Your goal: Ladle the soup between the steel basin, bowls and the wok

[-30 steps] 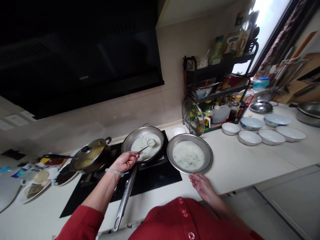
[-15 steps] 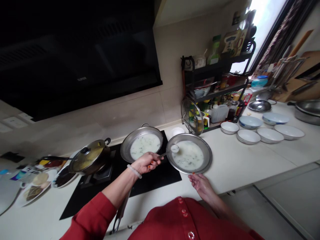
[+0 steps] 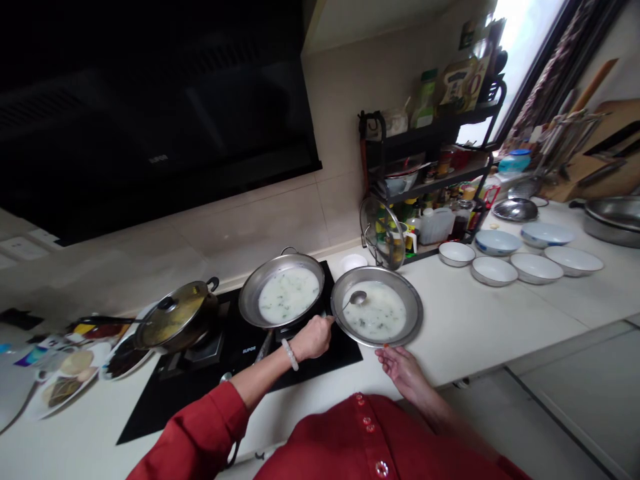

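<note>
My left hand (image 3: 314, 337), with a pale bracelet at the wrist, is closed round the thin handle of a metal ladle (image 3: 358, 298). The ladle's bowl is over the white soup with green bits in the right metal basin (image 3: 413, 313). At the near rim of that basin, my right hand (image 3: 399, 365) pinches the edge. Just left of the basin, a metal pan (image 3: 254, 293) of similar white soup with green bits sits on the black stove, its long handle partly behind my left forearm.
A lidded pot (image 3: 183, 313) stands on the stove's left, beside plates of food (image 3: 65, 387). Behind the basin are a glass lid (image 3: 383, 233) and a black shelf rack (image 3: 425, 183) of bottles. Several bowls (image 3: 494, 271) stand on the counter to the right.
My left hand has moved a little right and down. The ladle's bowl held white liquid before and now looks dark and tilted over the basin. My right hand stays at the rim.
</note>
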A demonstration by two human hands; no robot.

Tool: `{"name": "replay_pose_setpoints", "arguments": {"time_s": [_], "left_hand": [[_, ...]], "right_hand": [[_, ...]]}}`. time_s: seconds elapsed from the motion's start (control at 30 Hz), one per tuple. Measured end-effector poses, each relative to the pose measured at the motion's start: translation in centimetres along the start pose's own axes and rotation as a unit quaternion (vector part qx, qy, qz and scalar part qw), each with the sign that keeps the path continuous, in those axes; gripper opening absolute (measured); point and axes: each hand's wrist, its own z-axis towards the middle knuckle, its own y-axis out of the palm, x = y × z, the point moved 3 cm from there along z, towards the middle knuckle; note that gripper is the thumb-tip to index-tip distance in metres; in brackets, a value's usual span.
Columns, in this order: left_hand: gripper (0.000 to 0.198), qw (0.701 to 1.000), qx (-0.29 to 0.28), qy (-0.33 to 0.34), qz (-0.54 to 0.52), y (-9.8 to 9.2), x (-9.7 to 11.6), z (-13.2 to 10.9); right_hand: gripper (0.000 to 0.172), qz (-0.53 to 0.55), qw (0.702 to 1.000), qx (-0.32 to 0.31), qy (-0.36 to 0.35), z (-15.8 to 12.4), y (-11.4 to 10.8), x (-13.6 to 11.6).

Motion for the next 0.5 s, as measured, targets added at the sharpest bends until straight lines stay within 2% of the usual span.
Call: {"name": "replay_pose_setpoints", "arguments": {"time_s": [0.03, 0.1, 0.13, 0.2, 0.27, 0.33, 0.4, 0.5], "left_hand": [[0.014, 0.999, 0.003, -0.01, -0.037, -0.2, -0.1, 0.0], [0.012, 0.984, 0.0, -0.072, -0.161, -0.7, -0.4, -0.1], [0.011, 0.963, -0.014, -0.11, -0.247, -0.9, -0.5, -0.2], [0.014, 0.894, -0.039, -0.163, -0.415, -1.6, -0.6, -0.6], [0.019, 0.828, -0.056, -0.175, -0.53, -2.6, -0.4, -1.2], [0.023, 0.785, -0.052, -0.174, -0.593, -3.9, -0.4, -2.0], [0.024, 0.765, -0.027, -0.165, -0.622, -5.4, -0.7, -3.0], [0.024, 0.767, 0.032, -0.15, -0.623, -7.8, -1.8, -4.2]], "right_hand": [[0.027, -0.002, 1.0, -0.001, 0.0, 0.0, 0.0, 0.0], [0.026, -0.005, 1.0, -0.003, 0.001, 0.1, -0.1, 0.0], [0.025, -0.008, 1.0, -0.004, 0.003, 0.1, -0.1, 0.0], [0.024, -0.016, 1.0, -0.006, 0.006, 0.1, -0.2, -0.1], [0.023, -0.027, 1.0, -0.007, 0.005, 0.1, -0.2, -0.2], [0.022, -0.035, 0.999, -0.006, 0.0, 0.0, -0.2, -0.2], [0.023, -0.036, 0.999, -0.004, -0.004, 0.1, -0.2, -0.2], [0.024, -0.034, 0.999, -0.006, -0.002, 0.0, -0.2, -0.2]]}}
